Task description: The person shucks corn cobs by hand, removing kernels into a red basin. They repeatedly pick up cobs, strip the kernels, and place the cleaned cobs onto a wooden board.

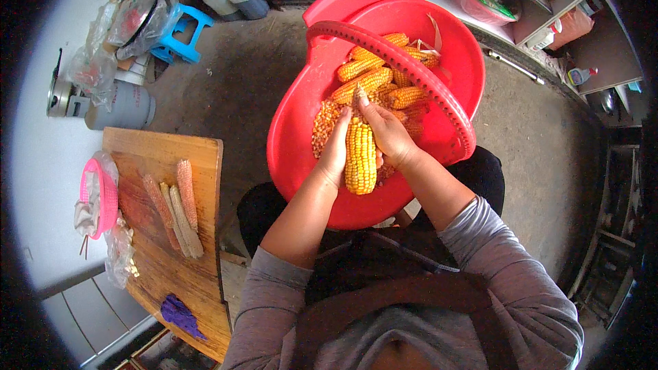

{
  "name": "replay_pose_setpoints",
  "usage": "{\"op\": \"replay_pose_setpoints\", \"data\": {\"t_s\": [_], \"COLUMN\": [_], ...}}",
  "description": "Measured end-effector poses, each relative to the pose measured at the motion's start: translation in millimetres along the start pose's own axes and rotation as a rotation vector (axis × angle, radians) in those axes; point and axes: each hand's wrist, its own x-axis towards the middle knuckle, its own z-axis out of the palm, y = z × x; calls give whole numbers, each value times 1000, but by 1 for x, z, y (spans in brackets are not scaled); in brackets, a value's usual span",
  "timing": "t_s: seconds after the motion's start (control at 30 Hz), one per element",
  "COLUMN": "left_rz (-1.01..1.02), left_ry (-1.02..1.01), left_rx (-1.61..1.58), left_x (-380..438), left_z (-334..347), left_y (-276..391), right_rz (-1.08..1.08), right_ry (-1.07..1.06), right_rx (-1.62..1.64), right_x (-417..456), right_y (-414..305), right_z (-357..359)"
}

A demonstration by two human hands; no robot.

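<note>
Between my two hands is an ear of yellow corn (pixel 361 159), its thick end pointing back towards me. My left hand (pixel 336 144) lies along its left side with the thumb near the far end. On the other side, my right hand (pixel 388 131) wraps it, thumb stretched over the far tip. Both hands are above a red plastic basket (pixel 293 128) with an arched handle (pixel 411 74), which rests at my lap. Several whole corn ears (pixel 366 85) are heaped in the basket's far part. Loose corn kernels (pixel 325 126) lie beside them on the left.
On the wooden table (pixel 169 288) at left lie several bare corncobs (pixel 185 216) and a purple cloth (pixel 181 315). A pink basket (pixel 106 198) stands at its wall side. Beyond are a gas cylinder (pixel 121 105) and a blue stool (pixel 185 33). Shelves (pixel 560 15) line the far right.
</note>
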Motion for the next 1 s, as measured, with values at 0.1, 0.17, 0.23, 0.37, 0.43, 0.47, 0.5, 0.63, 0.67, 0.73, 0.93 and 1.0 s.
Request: {"op": "replay_pose_setpoints", "data": {"t_s": [0.1,0.17,0.23,0.37,0.43,0.47,0.5,0.63,0.67,0.73,0.93,1.0], "left_rz": [99,187,269,218,201,210,223,202,208,227,205,145], "left_ry": [110,200,259,275,259,253,255,290,290,284,309,279], "left_rx": [-40,-46,-24,0,-21,-23,-27,9,12,32,66,-19], "left_x": [-3,0,6,3,3,4,3,0,0,1,0,5], "left_z": [15,18,13,5,12,13,13,10,11,13,12,4], "left_y": [6,4,0,-6,-3,-4,-4,-3,-3,-5,-4,-6], "right_rz": [-66,-145,-225,-254,-270,-280,-287,-336,-351,-346,-378,-358], "right_ry": [61,86,62,38,61,62,53,204,198,188,138,141], "right_rx": [48,61,38,-150,-135,-138,-142,-281,-247,-167,-415,-505], "right_x": [5,8,6,11,15,18,18,7,10,11,15,18], "right_y": [4,8,6,14,18,21,18,10,14,15,22,21], "right_z": [1,4,9,4,-1,-6,-3,7,5,6,-1,-7]}}
